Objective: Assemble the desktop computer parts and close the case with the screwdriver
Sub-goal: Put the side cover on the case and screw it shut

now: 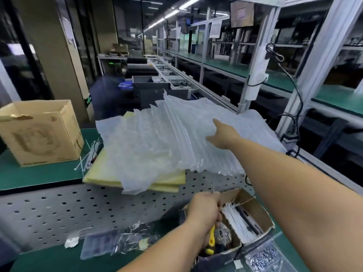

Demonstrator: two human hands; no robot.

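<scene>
My left hand (205, 210) grips a screwdriver with a yellow and black handle (210, 242), held over a small open cardboard box (261, 211) of white cable ties and small parts. A thin white tie also sticks up from that fist. My right hand (222, 135) reaches far forward with straight fingers and rests on a pile of clear inflated air-cushion bags (157, 140). The pile lies on yellow foam sheets (169, 182) on the raised green shelf. No computer case is near my hands; dark cases (151, 83) stand further back along the line.
A large brown carton (41, 132) stands on the green shelf at left, loose white ties (86, 160) beside it. A perforated metal panel (78, 209) fronts the shelf. Small plastic bags of parts (125, 242) and a screw bag (263, 258) lie on the near green bench. A conveyor frame and cables run at right.
</scene>
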